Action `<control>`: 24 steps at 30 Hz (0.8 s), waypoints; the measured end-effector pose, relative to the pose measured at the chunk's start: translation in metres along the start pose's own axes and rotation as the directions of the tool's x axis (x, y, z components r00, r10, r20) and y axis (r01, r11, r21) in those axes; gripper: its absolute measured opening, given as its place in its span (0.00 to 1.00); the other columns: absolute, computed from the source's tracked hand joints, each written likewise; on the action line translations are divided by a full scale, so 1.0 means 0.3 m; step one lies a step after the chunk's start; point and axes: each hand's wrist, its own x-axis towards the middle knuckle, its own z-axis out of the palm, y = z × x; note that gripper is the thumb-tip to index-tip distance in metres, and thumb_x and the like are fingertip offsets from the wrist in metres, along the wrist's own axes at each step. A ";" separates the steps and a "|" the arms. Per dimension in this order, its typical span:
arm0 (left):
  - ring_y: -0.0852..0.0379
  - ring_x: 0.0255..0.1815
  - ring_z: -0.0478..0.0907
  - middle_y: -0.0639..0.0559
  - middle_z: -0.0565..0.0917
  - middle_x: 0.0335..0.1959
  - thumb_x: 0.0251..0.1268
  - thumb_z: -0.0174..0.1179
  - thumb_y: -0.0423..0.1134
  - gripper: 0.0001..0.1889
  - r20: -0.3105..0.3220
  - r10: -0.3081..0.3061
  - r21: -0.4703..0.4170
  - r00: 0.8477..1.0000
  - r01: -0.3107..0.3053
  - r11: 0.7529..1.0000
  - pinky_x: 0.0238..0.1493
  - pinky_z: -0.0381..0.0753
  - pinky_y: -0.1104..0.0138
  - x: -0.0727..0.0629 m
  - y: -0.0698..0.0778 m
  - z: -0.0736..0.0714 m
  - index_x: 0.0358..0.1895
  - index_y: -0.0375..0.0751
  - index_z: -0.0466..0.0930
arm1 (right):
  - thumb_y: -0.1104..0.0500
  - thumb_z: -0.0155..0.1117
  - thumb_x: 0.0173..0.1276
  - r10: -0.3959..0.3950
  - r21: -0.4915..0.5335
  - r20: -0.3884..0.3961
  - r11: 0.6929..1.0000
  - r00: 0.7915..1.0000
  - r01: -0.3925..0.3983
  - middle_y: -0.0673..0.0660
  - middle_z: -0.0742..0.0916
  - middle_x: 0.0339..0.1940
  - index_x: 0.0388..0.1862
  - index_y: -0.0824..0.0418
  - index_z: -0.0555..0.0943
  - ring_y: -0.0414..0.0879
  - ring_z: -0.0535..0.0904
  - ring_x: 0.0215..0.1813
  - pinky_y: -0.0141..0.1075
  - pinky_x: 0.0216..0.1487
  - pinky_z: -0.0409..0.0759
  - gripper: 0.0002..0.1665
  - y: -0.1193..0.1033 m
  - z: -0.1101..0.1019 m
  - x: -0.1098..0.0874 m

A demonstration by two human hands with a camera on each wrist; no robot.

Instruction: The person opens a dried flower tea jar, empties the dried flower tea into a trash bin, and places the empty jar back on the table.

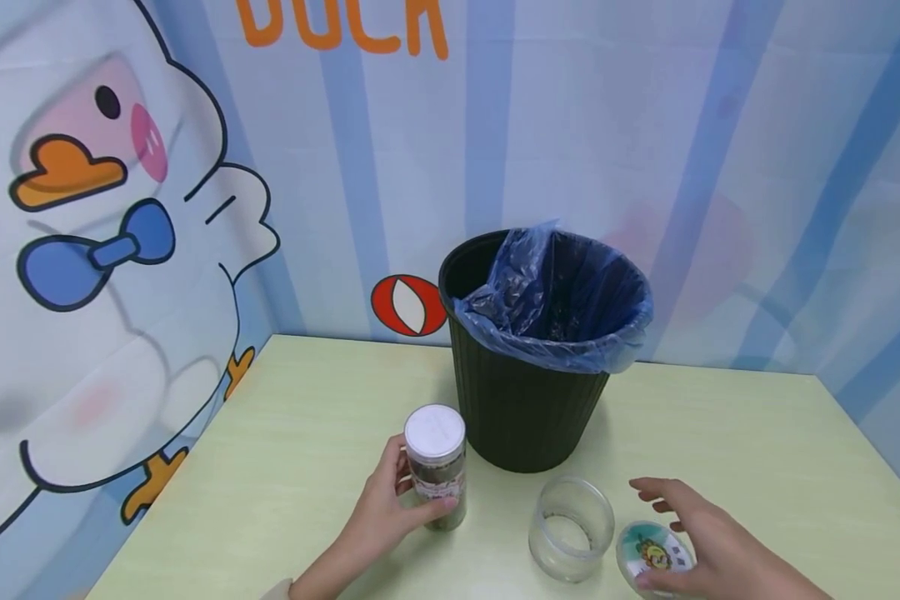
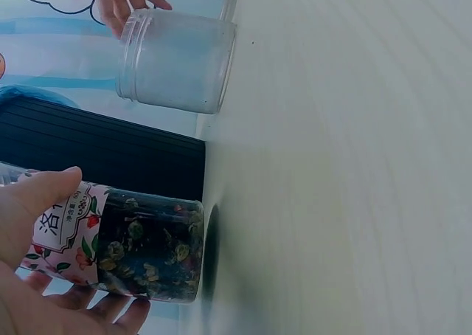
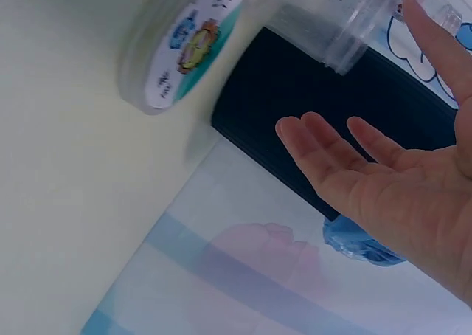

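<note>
My left hand [image 1: 382, 508] grips a clear jar of dried flower buds [image 1: 438, 475] with a white lid and a pink floral label. Thumb and fingers wrap its sides, and its base is close over the table in the left wrist view. To its right stands an open clear plastic jar [image 1: 570, 546], with a few small specks at its bottom. A round lid [image 1: 651, 546] with a green and white picture sticker lies beside that jar. Above the lid, my right hand [image 1: 712, 542] is spread with nothing in it; its fingers also show loosely extended in the right wrist view.
Behind the jars stands a black trash bin [image 1: 528, 408] lined with a blue plastic bag [image 1: 622, 333]. The pale yellow table [image 1: 307, 417] ends at a backdrop [image 1: 420, 167] with blue stripes and a cartoon duck.
</note>
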 end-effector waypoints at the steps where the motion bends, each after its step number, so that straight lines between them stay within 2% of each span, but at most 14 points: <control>1: 0.42 0.64 0.72 0.43 0.75 0.63 0.51 0.78 0.40 0.43 -0.002 0.005 0.004 1.000 -0.005 1.000 0.62 0.73 0.50 -0.002 0.002 -0.001 0.68 0.43 0.61 | 0.47 0.78 0.57 -0.027 -0.019 -0.012 0.999 1.000 0.027 0.70 0.73 0.65 0.71 0.70 0.63 0.65 0.74 0.59 0.48 0.49 0.81 0.52 -0.006 -0.002 0.002; 6: 0.44 0.63 0.73 0.46 0.76 0.61 0.52 0.78 0.39 0.42 -0.001 0.035 0.022 0.999 -0.035 0.999 0.61 0.73 0.50 -0.009 0.016 0.000 0.68 0.45 0.63 | 0.44 0.78 0.56 -0.108 -0.073 -0.058 0.992 0.992 0.103 0.66 0.74 0.66 0.70 0.68 0.64 0.62 0.74 0.60 0.44 0.50 0.81 0.53 -0.044 -0.013 0.024; 11: 0.46 0.62 0.73 0.50 0.76 0.61 0.52 0.78 0.40 0.41 0.009 0.046 0.057 0.999 -0.047 0.997 0.62 0.72 0.49 -0.014 0.027 0.003 0.68 0.49 0.64 | 0.44 0.79 0.54 -0.208 -0.128 -0.106 0.973 0.972 0.194 0.65 0.76 0.64 0.69 0.67 0.66 0.60 0.75 0.58 0.45 0.51 0.81 0.52 -0.080 -0.014 0.043; 18: 0.53 0.63 0.72 0.58 0.76 0.62 0.51 0.78 0.40 0.41 0.023 0.082 0.061 0.996 -0.083 0.995 0.64 0.69 0.49 -0.015 0.035 0.006 0.69 0.57 0.66 | 0.36 0.74 0.56 -0.196 -0.110 -0.150 0.977 0.969 0.181 0.58 0.77 0.64 0.67 0.62 0.69 0.55 0.76 0.60 0.43 0.52 0.81 0.49 -0.151 -0.018 0.060; 24: 0.57 0.61 0.73 0.65 0.76 0.61 0.49 0.79 0.38 0.41 0.021 0.131 0.090 0.991 -0.132 0.987 0.62 0.71 0.49 -0.015 0.041 0.009 0.68 0.62 0.68 | 0.35 0.73 0.58 -0.214 -0.083 -0.143 0.976 0.966 0.203 0.55 0.78 0.63 0.67 0.62 0.70 0.52 0.76 0.61 0.43 0.53 0.81 0.48 -0.221 -0.007 0.093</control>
